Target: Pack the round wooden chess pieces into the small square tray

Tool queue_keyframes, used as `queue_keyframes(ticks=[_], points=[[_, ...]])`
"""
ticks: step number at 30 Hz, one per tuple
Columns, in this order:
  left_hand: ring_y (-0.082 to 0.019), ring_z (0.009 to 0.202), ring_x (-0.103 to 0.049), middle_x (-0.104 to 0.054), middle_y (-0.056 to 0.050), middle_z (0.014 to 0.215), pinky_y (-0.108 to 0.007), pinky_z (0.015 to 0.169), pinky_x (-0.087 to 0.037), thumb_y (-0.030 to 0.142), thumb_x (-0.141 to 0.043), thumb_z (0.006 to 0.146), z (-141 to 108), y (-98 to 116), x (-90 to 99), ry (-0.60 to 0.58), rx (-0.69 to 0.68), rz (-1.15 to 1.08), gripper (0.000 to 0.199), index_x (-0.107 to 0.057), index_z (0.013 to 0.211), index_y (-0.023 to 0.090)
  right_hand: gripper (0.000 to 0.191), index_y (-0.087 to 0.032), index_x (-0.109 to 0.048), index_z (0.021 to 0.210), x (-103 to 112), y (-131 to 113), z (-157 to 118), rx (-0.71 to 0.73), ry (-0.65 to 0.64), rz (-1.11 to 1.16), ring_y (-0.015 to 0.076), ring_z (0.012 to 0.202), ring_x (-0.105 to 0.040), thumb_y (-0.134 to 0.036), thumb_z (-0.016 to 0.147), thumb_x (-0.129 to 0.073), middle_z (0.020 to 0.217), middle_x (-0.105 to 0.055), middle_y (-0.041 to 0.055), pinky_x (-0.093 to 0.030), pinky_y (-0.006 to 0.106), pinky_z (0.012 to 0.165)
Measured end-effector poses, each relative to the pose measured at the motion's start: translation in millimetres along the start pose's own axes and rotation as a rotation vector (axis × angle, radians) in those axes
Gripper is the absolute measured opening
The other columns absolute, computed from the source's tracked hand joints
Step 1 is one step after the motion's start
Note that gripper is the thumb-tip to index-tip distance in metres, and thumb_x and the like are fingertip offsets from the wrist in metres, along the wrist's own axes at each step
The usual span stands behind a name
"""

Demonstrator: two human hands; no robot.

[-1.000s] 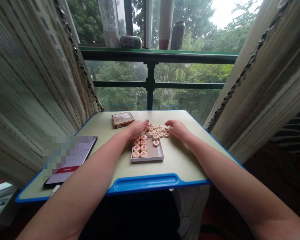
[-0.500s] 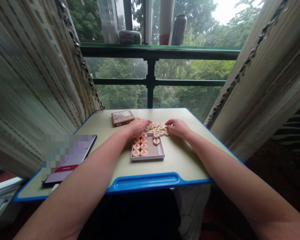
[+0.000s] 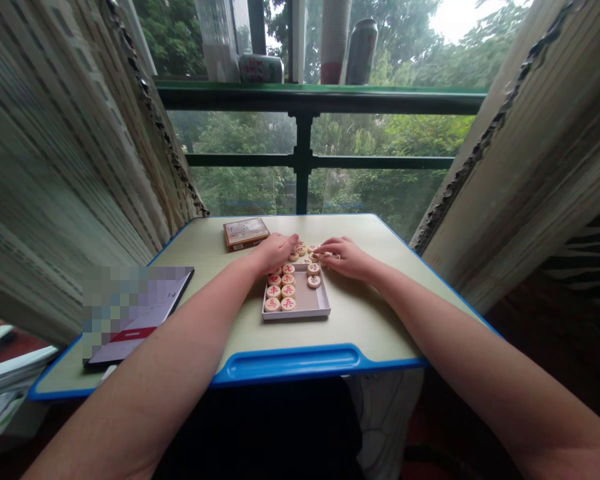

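Fingers (image 3: pixel 291 241) of the left hand (image 3: pixel 276 253) curled beside loose pieces (image 3: pixel 302 252) beyond the white tray (image 3: pixel 296 315), their grip unclear. Red-marked pieces (image 3: pixel 288 291) lined the tray's left side, two dark-marked pieces (image 3: pixel 313 283) its right. The right hand (image 3: pixel 347 259), fingers slightly spread, lay over more loose pieces, any hold hidden.

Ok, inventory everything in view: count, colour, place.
Blue-edged tabletop: one, pale, centre
Shallow rectangular tray: one, white, tabletop
Round red-marked pieces: eight visible, pale, tray's left
Round dark-marked pieces: two, pale, tray's far right
Loose round pieces: count hidden, pale, beyond tray
Flat rectangular box: one, brown, tabletop's far left
Flat screened device: one, dark rim, tabletop's left
Metal railing: one, green, behind tabletop
Metal cans: two, greyish, above railing
Ribbed columns: two, clear, whitish, above railing
Striped curtains: two, beige, both sides
Trees: several, green, outside
Papers: several, white, lower left
Forearms: two, bare, over tabletop
Left hand, right hand: one each, bare, at loose pieces
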State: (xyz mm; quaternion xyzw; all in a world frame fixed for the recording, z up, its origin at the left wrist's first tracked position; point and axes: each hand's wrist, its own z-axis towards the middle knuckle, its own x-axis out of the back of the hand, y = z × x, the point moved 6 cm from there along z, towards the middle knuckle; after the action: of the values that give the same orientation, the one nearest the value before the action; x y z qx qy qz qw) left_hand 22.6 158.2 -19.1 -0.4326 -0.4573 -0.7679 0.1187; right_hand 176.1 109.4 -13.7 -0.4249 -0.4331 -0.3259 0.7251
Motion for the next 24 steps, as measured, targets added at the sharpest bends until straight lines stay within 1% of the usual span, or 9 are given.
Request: queue_keyframes(ticks=[3, 5, 7, 10, 13, 15, 18, 24], points=[[-0.024, 0.123, -0.047, -0.058, -0.015, 0.124, -0.032, 0.107, -0.029, 0.069, -0.011, 0.082, 1.0, -1.2, 1.5, 0.04, -0.014, -0.025, 0.087, -0.063, 0.114, 0.008, 0.026, -0.023, -0.07, 0.102, -3.5, -0.2, 0.8, 0.01, -0.023, -0.024, 0.0204, 0.099, -0.054, -0.025, 0.084, -0.051, 0.11, -0.063, 0.0074, -0.031, 0.038, 0.098], [-0.024, 0.126, -0.044, -0.054, -0.015, 0.129, -0.032, 0.107, -0.027, 0.071, -0.011, 0.08, 1.6, -4.9, 0.0, 0.038, 0.011, -0.065, 0.089, -0.059, 0.119, 0.007, 0.026, -0.021, -0.07, 0.102, -3.4, 1.2, 1.3, -0.006, -0.003, -0.055, 0.0208, 0.1, -0.054, -0.026, 0.084, -0.051, 0.111, -0.063, 0.0079, -0.031, 0.037, 0.097], [-0.023, 0.129, -0.04, -0.049, -0.015, 0.134, -0.031, 0.108, -0.025, 0.073, -0.011, 0.079, 1.8, -8.4, -2.2, 0.028, 0.036, -0.105, 0.09, -0.055, 0.123, 0.007, 0.03, -0.019, -0.068, 0.106, -3.4, 3.6, 2.2, -0.031, 0.029, -0.088, 0.0215, 0.102, -0.053, -0.027, 0.084, -0.05, 0.114, -0.062, 0.0093, -0.032, 0.037, 0.097], [-0.024, 0.132, -0.035, -0.043, -0.013, 0.138, -0.034, 0.109, -0.023, 0.074, -0.01, 0.078, 1.5, -16.1, -5.2, 0.009, 0.126, -0.171, 0.089, -0.053, 0.126, 0.012, 0.034, -0.017, -0.064, 0.114, -6.8, 5.9, 4.3, -0.041, 0.052, -0.103, 0.021, 0.11, -0.051, -0.027, 0.087, -0.046, 0.12, -0.06, 0.0103, -0.032, 0.035, 0.099], [-0.027, 0.133, -0.032, -0.042, -0.011, 0.14, -0.038, 0.109, -0.021, 0.075, -0.006, 0.076, 0.0, -22.2, -6.7, -0.012, 0.221, -0.215, 0.089, -0.055, 0.125, 0.018, 0.033, -0.017, -0.064, 0.113, -11.9, 6.3, 6.3, -0.025, 0.033, -0.088, 0.0195, 0.112, -0.052, -0.025, 0.088, -0.044, 0.121, -0.06, 0.0094, -0.032, 0.034, 0.101], [-0.028, 0.134, -0.032, -0.042, -0.011, 0.139, -0.039, 0.109, -0.021, 0.076, -0.006, 0.076, -0.9, -22.8, -6.3, -0.016, 0.244, -0.221, 0.09, -0.057, 0.122, 0.018, 0.033, -0.017, -0.065, 0.112, -12.4, 7.4, 6.7, -0.035, 0.031, -0.074, 0.0194, 0.112, -0.052, -0.025, 0.088, -0.045, 0.121, -0.06, 0.0094, -0.032, 0.034, 0.101], [-0.028, 0.131, -0.036, -0.047, -0.013, 0.136, -0.036, 0.107, -0.024, 0.076, -0.007, 0.076, -1.0, -20.6, -4.9, -0.007, 0.23, -0.23, 0.091, -0.059, 0.119, 0.015, 0.032, -0.018, -0.066, 0.11, -10.3, 9.1, 6.4, -0.054, 0.048, -0.06, 0.0194, 0.113, -0.053, -0.025, 0.088, -0.045, 0.119, -0.061, 0.0093, -0.033, 0.035, 0.101], [-0.028, 0.122, -0.046, -0.06, -0.014, 0.122, -0.035, 0.106, -0.027, 0.078, -0.009, 0.074, 1.5, -8.3, -0.9, -0.002, 0.046, -0.103, 0.092, -0.071, 0.098, 0.014, 0.031, -0.019, -0.068, 0.107, -9.4, 8.0, 6.7, -0.016, 0.088, -0.036, 0.019, 0.111, -0.054, -0.025, 0.089, -0.043, 0.117, -0.063, 0.0088, -0.033, 0.035, 0.101]])
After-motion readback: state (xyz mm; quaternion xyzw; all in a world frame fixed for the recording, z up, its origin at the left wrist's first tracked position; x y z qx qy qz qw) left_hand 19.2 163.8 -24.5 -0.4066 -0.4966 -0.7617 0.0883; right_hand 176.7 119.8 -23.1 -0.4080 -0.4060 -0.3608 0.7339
